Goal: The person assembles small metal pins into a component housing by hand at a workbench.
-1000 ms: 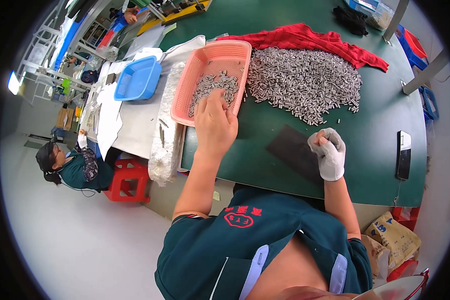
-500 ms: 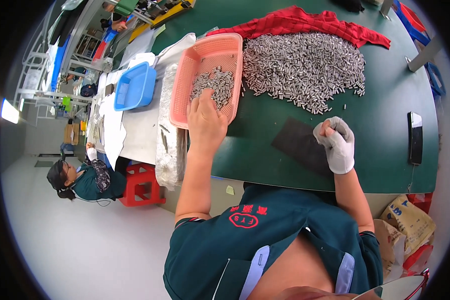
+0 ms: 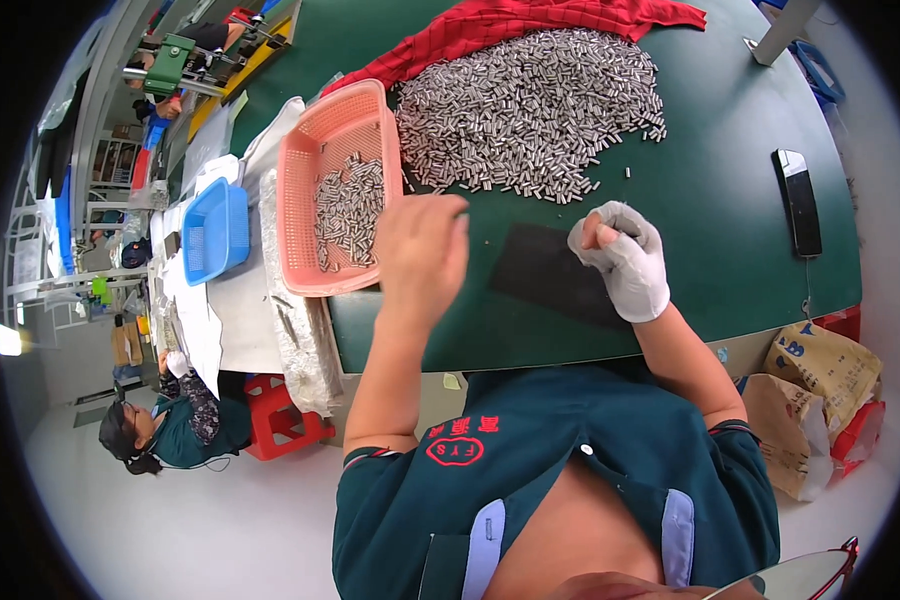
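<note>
Green tabletop (image 3: 730,250) is covered by a metal-pin pile (image 3: 530,105) and pink basket (image 3: 335,190); left hand (image 3: 420,250) grip released, gloved right hand (image 3: 625,255) clenched; workshop floor (image 3: 170,530) seen below

Green-topped work table (image 3: 730,250): heap of small silver metal cylinders (image 3: 530,110) beyond both hands; dark rectangular mat (image 3: 550,275) under gloved right hand (image 3: 625,260); pink plastic mesh basket (image 3: 315,190) left of bare left hand (image 3: 420,250); black phone (image 3: 798,200) far right.

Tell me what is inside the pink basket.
The pink basket holds a loose heap of small silver metal cylinders in its middle and near end; the far end shows bare mesh floor. The left hand covers the near right corner, so anything there is hidden.
</note>
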`<state>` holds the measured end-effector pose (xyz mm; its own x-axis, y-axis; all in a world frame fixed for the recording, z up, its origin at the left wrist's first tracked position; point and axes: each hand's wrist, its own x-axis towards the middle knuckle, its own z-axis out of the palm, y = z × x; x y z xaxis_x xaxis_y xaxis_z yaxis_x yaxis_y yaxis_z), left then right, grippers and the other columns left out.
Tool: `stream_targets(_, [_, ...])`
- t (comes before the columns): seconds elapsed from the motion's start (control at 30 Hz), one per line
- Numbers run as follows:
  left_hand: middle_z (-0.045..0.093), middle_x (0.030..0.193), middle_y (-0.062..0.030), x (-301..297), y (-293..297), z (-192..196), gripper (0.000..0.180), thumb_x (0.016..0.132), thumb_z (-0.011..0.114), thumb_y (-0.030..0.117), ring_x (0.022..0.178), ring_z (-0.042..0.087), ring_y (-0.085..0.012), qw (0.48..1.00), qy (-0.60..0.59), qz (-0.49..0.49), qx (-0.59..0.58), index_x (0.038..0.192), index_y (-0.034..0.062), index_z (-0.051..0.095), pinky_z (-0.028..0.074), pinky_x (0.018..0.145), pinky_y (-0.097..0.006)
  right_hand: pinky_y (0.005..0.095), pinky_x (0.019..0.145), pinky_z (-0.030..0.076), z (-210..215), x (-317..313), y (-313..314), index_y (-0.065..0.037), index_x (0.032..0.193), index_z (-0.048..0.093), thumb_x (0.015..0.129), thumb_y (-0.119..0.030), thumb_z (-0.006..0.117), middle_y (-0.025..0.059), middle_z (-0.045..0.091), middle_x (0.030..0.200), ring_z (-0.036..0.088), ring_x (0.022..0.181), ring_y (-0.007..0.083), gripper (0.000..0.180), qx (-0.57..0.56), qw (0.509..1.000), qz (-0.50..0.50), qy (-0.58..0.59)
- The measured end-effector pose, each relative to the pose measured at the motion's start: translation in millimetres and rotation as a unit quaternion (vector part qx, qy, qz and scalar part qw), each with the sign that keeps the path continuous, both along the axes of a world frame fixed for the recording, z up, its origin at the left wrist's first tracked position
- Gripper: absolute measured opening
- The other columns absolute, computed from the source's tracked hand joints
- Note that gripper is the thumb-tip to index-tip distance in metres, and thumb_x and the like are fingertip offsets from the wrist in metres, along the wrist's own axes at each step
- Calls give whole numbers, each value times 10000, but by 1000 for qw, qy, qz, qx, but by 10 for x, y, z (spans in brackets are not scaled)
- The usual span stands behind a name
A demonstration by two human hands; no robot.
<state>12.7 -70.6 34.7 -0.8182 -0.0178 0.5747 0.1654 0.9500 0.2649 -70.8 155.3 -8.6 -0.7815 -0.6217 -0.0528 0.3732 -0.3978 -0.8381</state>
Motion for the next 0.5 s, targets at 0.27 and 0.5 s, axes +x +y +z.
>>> stream_targets(0.27, [589, 813, -81, -573, 325, -542, 97, 748, 679, 51, 796, 550, -287, 990, -78, -91, 78, 831, 54, 629, 432, 736, -394, 217, 544, 309, 37, -35, 37, -19, 848, 577, 894, -233, 585, 15, 538, 725, 415, 598, 74, 219, -37, 999, -29, -15])
stream_targets(0.5, [570, 807, -86, -671, 414, -618, 96, 753, 676, 56, 821, 538, -299, 991, -104, -74, 32, 823, 50, 611, 425, 732, -411, 217, 537, 313, 96, -78, 56, -14, 844, 567, 910, -209, 576, 7, 529, 720, 399, 586, 61, 206, -2, 999, -36, -34])
